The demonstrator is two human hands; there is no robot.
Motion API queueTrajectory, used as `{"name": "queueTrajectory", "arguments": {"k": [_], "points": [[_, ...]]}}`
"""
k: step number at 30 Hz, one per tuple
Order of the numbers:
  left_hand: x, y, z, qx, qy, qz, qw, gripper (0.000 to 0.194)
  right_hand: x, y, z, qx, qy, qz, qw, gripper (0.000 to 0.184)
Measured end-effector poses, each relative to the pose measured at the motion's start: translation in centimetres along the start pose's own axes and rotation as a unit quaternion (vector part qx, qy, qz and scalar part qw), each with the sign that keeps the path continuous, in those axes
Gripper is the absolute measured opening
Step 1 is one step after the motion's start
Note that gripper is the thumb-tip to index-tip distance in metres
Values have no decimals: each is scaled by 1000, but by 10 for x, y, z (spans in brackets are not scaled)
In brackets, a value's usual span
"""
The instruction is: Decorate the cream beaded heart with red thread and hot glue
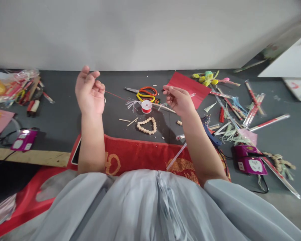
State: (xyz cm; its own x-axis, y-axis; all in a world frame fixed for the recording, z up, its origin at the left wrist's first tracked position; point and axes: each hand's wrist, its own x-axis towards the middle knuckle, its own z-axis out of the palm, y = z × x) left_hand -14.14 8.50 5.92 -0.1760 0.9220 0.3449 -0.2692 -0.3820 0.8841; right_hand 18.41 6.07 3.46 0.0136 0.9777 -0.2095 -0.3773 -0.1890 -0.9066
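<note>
My left hand (90,92) is raised at the left with curled fingers, closed on a thin red thread (115,95). The thread slants down to the right, toward a small white spool (146,105) wound with red thread. My right hand (178,98) is raised beside a red paper sheet (182,83), its fingertips pinched together. What lies in that pinch is too small to make out. Between my hands, a heart-shaped ring of small pale wooden pieces (146,126) lies on the dark table, below the spool. Scissors (144,93) with red and yellow handles lie behind the spool.
Loose thin sticks (129,121) lie left of the heart. At the right are wrapped sticks (254,110), tassels, a blue glue gun (212,135) and a purple power box (251,160). Another purple box (23,140) stands left. A red cloth (137,154) covers the front edge.
</note>
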Motion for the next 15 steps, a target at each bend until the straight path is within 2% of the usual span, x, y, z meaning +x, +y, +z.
{"name": "queueTrajectory", "arguments": {"k": [3,5,7,10,12,15], "points": [[6,14,-16,-25,10,31,999,39,1,8,-3,-97,-19,-31,995,6],[9,22,-28,-3,33,44,998,40,2,17,-5,-194,-33,-36,980,6],[10,31,-39,38,61,46,996,38,5,26,-7,-322,-37,-46,945,7],[11,41,-52,54,109,59,991,32,9,37,-9,-505,-19,-73,860,14],[11,48,-59,51,135,82,986,31,10,40,-9,-574,-7,-80,815,20],[9,58,-72,60,159,109,979,29,9,43,-6,-614,-18,-76,786,31]]}}
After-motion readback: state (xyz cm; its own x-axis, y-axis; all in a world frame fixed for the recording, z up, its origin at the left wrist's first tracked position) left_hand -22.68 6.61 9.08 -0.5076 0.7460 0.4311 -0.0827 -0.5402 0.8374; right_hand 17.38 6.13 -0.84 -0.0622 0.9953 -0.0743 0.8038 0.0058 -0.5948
